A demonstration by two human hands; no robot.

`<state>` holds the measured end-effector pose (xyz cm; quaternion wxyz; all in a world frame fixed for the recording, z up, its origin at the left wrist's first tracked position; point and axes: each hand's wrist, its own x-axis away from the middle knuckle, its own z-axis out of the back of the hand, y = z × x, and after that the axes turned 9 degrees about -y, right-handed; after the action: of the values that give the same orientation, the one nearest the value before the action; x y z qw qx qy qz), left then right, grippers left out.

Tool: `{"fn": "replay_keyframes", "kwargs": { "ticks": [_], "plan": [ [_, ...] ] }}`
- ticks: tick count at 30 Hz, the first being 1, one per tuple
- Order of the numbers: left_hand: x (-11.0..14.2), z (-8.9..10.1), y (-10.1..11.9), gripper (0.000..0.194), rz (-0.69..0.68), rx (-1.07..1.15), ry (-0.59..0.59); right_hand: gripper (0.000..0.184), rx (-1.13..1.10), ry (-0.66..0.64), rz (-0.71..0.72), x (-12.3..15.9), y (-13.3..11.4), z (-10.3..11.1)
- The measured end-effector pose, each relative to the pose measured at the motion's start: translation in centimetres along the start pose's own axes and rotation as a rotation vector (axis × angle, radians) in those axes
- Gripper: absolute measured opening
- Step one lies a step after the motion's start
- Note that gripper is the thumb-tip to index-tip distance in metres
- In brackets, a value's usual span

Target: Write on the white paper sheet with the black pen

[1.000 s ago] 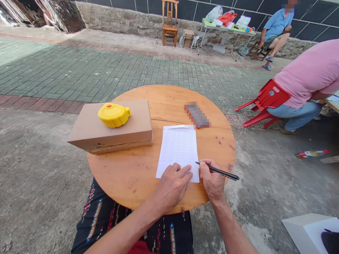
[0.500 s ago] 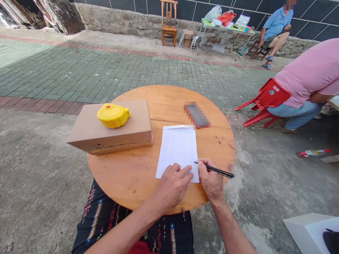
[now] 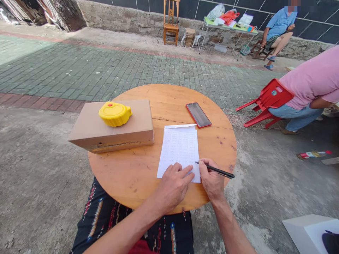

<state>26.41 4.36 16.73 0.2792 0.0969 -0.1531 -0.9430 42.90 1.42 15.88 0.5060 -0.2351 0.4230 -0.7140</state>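
A sheet of white paper (image 3: 180, 144) covered in rows of small handwriting lies on the round wooden table (image 3: 124, 176). My left hand (image 3: 176, 185) rests on its lower part, fingers stretched out. In my right hand (image 3: 212, 180) a black pen (image 3: 218, 171) is gripped near its tip, which points at the right end of the lowest written row. Whether the tip touches the paper I cannot tell. Beyond the sheet lies a phone (image 3: 198, 114) with a red edge.
A cardboard box (image 3: 111, 139) stands on the table's left, with a yellow tape measure (image 3: 115, 114) on top. To the right a person in pink sits on a red plastic chair (image 3: 272, 95). A bottle (image 3: 314, 154) lies on the ground. Farther back are a wooden chair (image 3: 171, 28) and a loaded folding table (image 3: 230, 26).
The view has shifted slightly, so the surroundings appear moved a little to the right. Both hands and the pen keep nearly the same place on the paper.
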Motion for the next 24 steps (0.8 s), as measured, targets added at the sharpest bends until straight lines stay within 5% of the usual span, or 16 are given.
{"fn": "replay_keyframes", "kwargs": {
  "ticks": [16,24],
  "plan": [
    [0.02,0.31,0.06,0.026,0.0,0.01,0.0,0.02,-0.136,-0.036,-0.044,0.18,-0.08,0.17],
    [-0.01,0.06,-0.03,0.027,-0.005,-0.001,0.011,0.02,-0.245,0.155,-0.045,-0.17,-0.49,0.23]
  ]
}}
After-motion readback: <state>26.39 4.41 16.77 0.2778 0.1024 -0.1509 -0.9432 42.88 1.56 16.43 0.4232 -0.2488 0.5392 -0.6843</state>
